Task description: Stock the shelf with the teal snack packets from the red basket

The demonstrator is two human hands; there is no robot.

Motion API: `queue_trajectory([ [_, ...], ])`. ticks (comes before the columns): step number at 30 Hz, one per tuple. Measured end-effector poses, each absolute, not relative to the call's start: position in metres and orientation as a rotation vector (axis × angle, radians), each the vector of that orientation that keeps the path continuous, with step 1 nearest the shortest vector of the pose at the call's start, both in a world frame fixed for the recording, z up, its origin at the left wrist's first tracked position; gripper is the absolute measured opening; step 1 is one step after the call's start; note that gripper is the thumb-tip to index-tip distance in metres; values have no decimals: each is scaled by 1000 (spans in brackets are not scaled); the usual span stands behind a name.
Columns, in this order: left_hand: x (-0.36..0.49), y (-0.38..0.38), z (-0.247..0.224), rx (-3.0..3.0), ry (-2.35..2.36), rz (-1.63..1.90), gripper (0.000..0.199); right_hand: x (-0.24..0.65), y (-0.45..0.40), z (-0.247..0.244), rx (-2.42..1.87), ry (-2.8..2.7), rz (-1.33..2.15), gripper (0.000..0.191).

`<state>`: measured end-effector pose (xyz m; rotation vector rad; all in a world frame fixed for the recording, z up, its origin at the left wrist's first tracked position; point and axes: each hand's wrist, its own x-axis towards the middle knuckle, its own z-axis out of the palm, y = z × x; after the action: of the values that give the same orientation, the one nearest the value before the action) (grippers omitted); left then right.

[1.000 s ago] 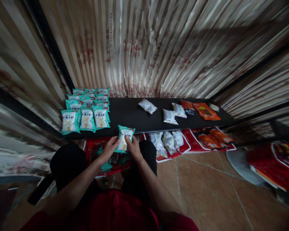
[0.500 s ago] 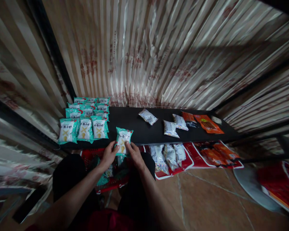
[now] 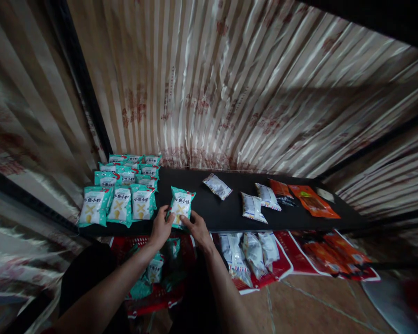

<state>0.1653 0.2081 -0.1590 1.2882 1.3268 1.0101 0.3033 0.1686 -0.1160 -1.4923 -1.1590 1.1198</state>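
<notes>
A teal and white snack packet (image 3: pixel 181 202) stands upright between my two hands, just over the front edge of the black shelf (image 3: pixel 198 214). My left hand (image 3: pixel 162 228) grips its left side and my right hand (image 3: pixel 198 228) its lower right, with both thumbs on the front. To the left, several matching packets (image 3: pixel 119 204) stand in rows on the shelf. Below my hands, a red basket (image 3: pixel 149 310) holds more teal packets (image 3: pixel 155 270), partly hidden by my forearms.
Silver-white packets (image 3: pixel 218 186) and orange packets (image 3: pixel 313 201) lie on the shelf to the right. Under its edge are red bags with silver packets (image 3: pixel 234 255) and orange packets (image 3: pixel 329 253). Striped curtain (image 3: pixel 202 93) hangs behind. Dark posts flank the shelf.
The view has tilted, so the shelf appears lower and larger. The held packet has shifted slightly back over the shelf, still in both hands.
</notes>
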Motion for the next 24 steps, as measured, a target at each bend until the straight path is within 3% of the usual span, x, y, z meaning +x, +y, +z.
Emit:
queue_trajectory([
  [16,189,255,-138,1441,1705,845,32,308,238,-135,-1767,-1257,804,37],
  [24,195,269,-133,1536,1741,829,40,307,267,-141,-1853,-1254,736,44],
])
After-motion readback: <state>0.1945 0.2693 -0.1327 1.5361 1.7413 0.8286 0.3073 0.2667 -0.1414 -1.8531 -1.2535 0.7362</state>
